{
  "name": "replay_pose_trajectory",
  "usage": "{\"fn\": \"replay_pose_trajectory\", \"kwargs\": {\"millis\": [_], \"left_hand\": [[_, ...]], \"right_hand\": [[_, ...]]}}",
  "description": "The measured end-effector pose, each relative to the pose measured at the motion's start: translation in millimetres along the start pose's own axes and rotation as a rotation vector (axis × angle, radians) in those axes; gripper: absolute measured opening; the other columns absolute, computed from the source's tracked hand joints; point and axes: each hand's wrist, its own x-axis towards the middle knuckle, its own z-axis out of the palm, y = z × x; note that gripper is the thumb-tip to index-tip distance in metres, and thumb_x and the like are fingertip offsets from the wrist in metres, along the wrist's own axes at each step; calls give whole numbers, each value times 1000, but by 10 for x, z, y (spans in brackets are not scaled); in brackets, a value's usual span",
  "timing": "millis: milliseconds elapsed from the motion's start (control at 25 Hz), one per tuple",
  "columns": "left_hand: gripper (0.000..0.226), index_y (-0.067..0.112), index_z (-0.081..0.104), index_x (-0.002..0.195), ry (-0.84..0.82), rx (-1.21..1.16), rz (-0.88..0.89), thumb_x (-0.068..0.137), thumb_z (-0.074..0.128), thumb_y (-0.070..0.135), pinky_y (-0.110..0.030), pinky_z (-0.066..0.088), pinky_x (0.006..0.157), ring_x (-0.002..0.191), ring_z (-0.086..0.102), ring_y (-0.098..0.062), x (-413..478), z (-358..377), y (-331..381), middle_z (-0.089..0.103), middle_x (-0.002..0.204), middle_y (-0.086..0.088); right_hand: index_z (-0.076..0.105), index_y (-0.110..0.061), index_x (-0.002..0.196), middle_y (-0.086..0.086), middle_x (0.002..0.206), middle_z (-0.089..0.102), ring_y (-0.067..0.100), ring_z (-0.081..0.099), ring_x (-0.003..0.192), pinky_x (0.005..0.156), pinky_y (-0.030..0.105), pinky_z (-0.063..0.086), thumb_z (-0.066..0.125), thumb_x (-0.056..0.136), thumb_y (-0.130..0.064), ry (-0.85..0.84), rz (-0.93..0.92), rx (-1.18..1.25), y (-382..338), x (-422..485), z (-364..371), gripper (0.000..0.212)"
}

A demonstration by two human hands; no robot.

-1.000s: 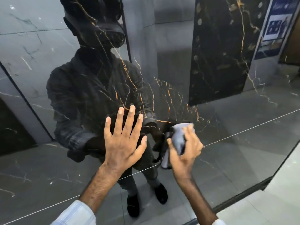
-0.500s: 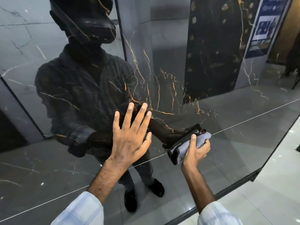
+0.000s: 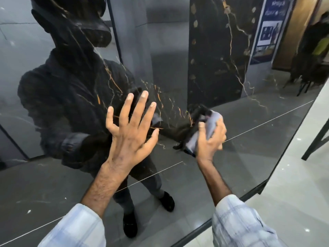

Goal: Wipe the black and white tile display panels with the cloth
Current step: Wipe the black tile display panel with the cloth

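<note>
The left hand (image 3: 130,132) lies flat on the glossy black, gold-veined tile panel (image 3: 231,157), fingers spread apart. Just to its right the right hand (image 3: 211,138) presses a crumpled pale grey cloth (image 3: 212,122) against the same panel, fingers clamped around it. Pale checked sleeves (image 3: 236,221) cover both forearms.

black gold-veined tile panel (image 3: 222,72), grey cloth (image 3: 212,122)

Pale glossy tiled floor (image 3: 293,202) at lower right. Thin dark metal furniture leg (image 3: 316,139) stands on that floor, upper right. Above the leg, reflected: blue-and-white poster (image 3: 270,29), brown wooden panel (image 3: 292,32) beside it.
</note>
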Motion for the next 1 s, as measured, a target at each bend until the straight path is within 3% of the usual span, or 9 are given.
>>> {"fn": "replay_pose_trajectory", "kwargs": {"millis": [80, 160, 280, 400, 480, 720, 800, 920, 1000], "left_hand": [[62, 19, 52, 152, 14, 96, 9, 96, 62, 44, -57, 4, 122, 156, 22, -31, -15, 103, 18, 36, 167, -6], [56, 21, 57, 147, 46, 112, -42, 96, 64, 43, -55, 6, 123, 155, 25, -30, -20, 179, 80, 41, 164, -3], [51, 24, 59, 143, 66, 72, -169, 95, 64, 39, -58, 6, 120, 153, 24, -31, 48, 210, 278, 41, 161, -3], [52, 23, 55, 145, 61, 80, -225, 97, 58, 42, -61, 15, 116, 152, 25, -30, 270, 174, 459, 40, 161, -8], [58, 21, 50, 149, 55, 136, -258, 97, 57, 44, -60, 18, 116, 152, 22, -31, 442, 168, 514, 35, 164, -12], [81, 11, 24, 164, -100, 285, -259, 98, 58, 45, -60, 3, 125, 157, 8, -45, 376, 252, 553, 16, 170, -25], [82, 9, 24, 163, -101, 250, -255, 97, 60, 40, -62, 2, 125, 157, 6, -47, 374, 250, 577, 15, 169, -26], [75, 12, 35, 159, -7, 113, -309, 93, 63, 34, -55, 6, 124, 158, 7, -39, 541, 151, 687, 16, 170, -23], [70, 11, 37, 157, 118, 95, -302, 95, 61, 32, -45, 8, 125, 156, 12, -38, 772, 37, 646, 20, 167, -26]], "right_hand": [[45, -12, 152, 11, 158, 43, 42, 40, 141, 113, 63, 31, 50, 87, -63, 113, 573, 50, 296, 137, -46, 83], [41, -15, 156, 5, 162, 38, 40, 36, 143, 114, 66, 27, 46, 92, -57, 110, 661, 30, 297, 169, -33, 76], [42, -8, 152, 10, 161, 38, 36, 36, 144, 117, 53, 28, 53, 93, -41, -30, -113, 49, -46, 71, 77, 68], [43, -22, 153, 0, 164, 33, 34, 27, 150, 98, 52, 31, 54, 85, -32, -479, -1084, -124, -90, -79, 33, 70], [40, -30, 156, -3, 167, 30, 35, 25, 153, 97, 58, 36, 55, 86, -29, -592, -1322, -114, 149, 325, -33, 72], [33, -26, 152, 7, 167, 32, 35, 32, 147, 116, 61, 26, 58, 95, -42, -153, -204, -9, 545, 1035, -278, 65], [29, -27, 153, 6, 168, 29, 34, 29, 148, 112, 67, 26, 57, 95, -43, -114, -44, 4, 427, 868, -257, 65], [35, -22, 151, 9, 166, 29, 36, 28, 148, 110, 61, 29, 61, 92, -37, -239, -304, -32, 89, 787, -191, 66], [42, -23, 149, 5, 164, 31, 39, 30, 147, 96, 52, 30, 65, 82, -33, -392, -920, -116, -167, 766, -134, 71]]}}
